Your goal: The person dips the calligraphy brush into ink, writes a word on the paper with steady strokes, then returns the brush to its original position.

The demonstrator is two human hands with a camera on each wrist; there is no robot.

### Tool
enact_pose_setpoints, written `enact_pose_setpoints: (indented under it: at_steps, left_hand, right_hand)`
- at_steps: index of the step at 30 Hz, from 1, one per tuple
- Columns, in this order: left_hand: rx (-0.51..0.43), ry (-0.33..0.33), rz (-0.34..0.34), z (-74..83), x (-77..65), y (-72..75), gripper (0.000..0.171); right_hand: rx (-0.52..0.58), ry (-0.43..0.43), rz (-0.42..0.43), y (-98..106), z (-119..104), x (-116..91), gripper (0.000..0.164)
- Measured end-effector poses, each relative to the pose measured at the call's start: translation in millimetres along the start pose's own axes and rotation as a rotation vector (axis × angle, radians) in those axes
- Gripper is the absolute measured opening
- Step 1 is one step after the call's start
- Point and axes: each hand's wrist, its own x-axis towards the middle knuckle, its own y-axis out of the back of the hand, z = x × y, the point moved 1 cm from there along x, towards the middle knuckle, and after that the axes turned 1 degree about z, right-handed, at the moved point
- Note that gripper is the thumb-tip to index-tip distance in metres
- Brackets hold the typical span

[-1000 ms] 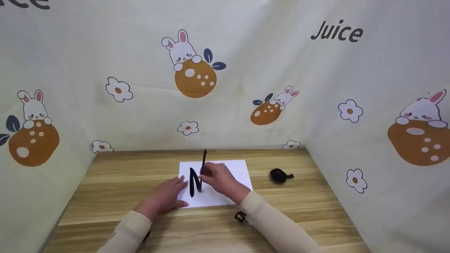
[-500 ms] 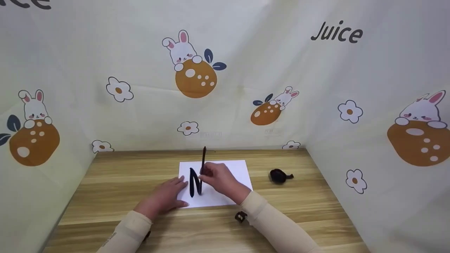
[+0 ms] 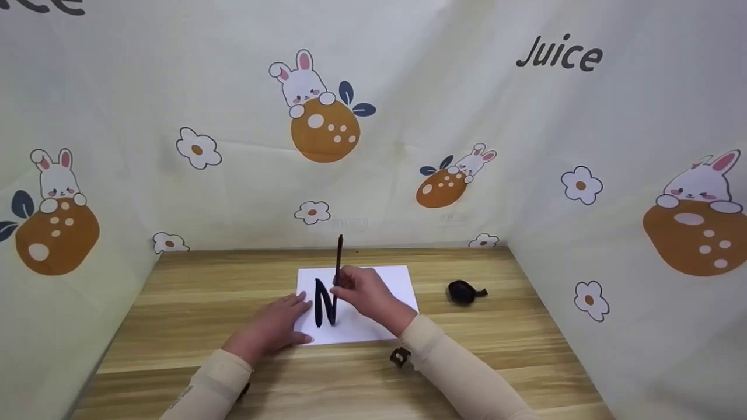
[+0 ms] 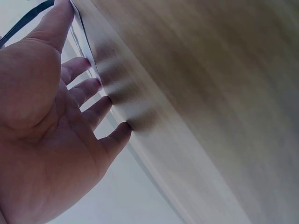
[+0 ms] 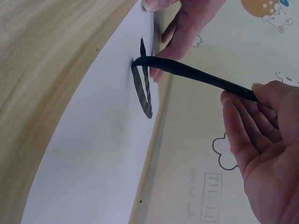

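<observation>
A white sheet of paper (image 3: 373,326) lies on the wooden table, with thick black ink strokes (image 3: 318,306) on its left part. My right hand (image 3: 365,291) pinches a dark ink brush (image 3: 339,256) by its handle, which stands nearly upright. In the right wrist view the bristles of the brush (image 5: 196,74) bend against the paper (image 5: 93,130) at the end of a stroke. My left hand (image 3: 274,324) rests along the paper's left edge with its fingers spread. The left wrist view shows the left hand's fingertips (image 4: 105,105) touching down by that edge.
A small black dish (image 3: 462,291) with a short handle stands right of the paper. Fabric walls printed with rabbits, oranges (image 3: 325,131) and flowers enclose the table (image 3: 204,291) at the back and both sides. Dark wrist mounts (image 3: 400,357) show under the sleeves.
The brush has become slightly raised in view and its stroke has lengthened a little toward the near side. My right hand has shifted slightly; the left hand stays where it was.
</observation>
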Motion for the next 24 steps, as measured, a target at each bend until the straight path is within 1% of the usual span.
enact_pose_setpoints:
  at_steps: [3, 7, 13, 16, 24]
  left_hand:
    - [0.0, 0.007, -0.008, -0.6, 0.6, -0.3, 0.082]
    - [-0.001, 0.015, -0.013, 0.3, 1.0, 0.8, 0.083]
    - [-0.01, -0.009, 0.002, 2.4, -1.0, 3.2, 0.081]
    - [-0.014, -0.008, 0.003, 2.8, -1.8, 3.6, 0.081]
    - [-0.012, 0.014, -0.006, 2.2, -1.9, 2.8, 0.081]
  right_hand:
    - [0.012, -0.016, -0.002, 0, 0, 2, 0.009]
    - [0.0, -0.029, 0.005, 1, 1, 5, 0.008]
    - [-0.051, 0.012, 0.038, 1, 5, 11, 0.006]
    - [-0.073, 0.012, 0.053, -2, 8, 13, 0.006]
    - [-0.075, -0.064, 0.073, -5, 12, 20, 0.007]
